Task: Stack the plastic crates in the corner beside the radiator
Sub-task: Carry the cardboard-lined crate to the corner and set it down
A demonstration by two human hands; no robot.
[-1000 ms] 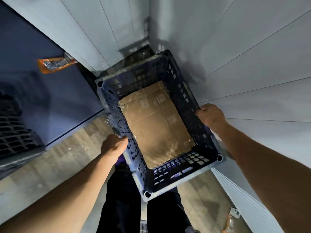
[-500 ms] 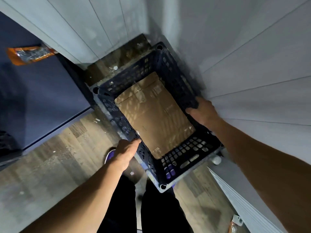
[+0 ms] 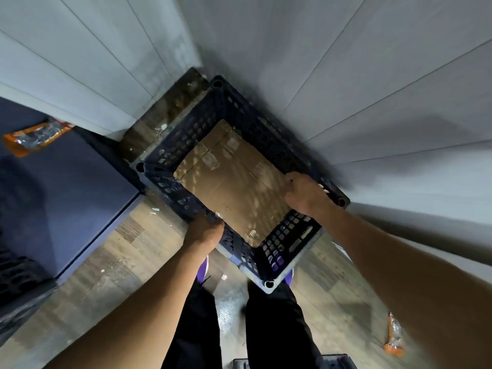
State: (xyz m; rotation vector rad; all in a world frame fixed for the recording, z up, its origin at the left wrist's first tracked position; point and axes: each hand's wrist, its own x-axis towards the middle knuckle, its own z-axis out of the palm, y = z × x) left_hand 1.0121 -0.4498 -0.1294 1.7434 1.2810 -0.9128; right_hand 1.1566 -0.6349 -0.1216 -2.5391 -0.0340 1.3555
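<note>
Down in the corner between two pale panelled walls (image 3: 372, 62): a dark blue plastic crate (image 3: 186, 139), open-topped, with latticed sides and its far corner post close to the join of the walls. Cannot tell whether resting on the wood-look floor (image 3: 106, 267) or held just above it, the edges being blurred. Across the bottom of the crate, a flat sheet of brown cardboard (image 3: 231, 182) with patches of tape. Left hand (image 3: 203, 230) clamped on the near-left rim, fingers curled over the edge and mostly hidden behind the knuckles. Right hand (image 3: 303, 193) gripping the right-hand rim, fingers hooked over the top, pale tips just showing on the outer side next to the wall. Both forearms bare, reaching in from the lower edge. Below the crate's near corner, black trousers (image 3: 197, 328) and a glimpse of purple shoes (image 3: 201, 270). To the left, a dark blue flat-topped unit (image 3: 66, 187) bearing an orange packet (image 3: 34, 135) near its back edge. Further left and lower, part of another dark latticed crate (image 3: 16, 272). On the floor to the right, well apart from the crate, a second orange packet (image 3: 393, 334). Scattered pale crumbs and scraps on the boards near the corner.
</note>
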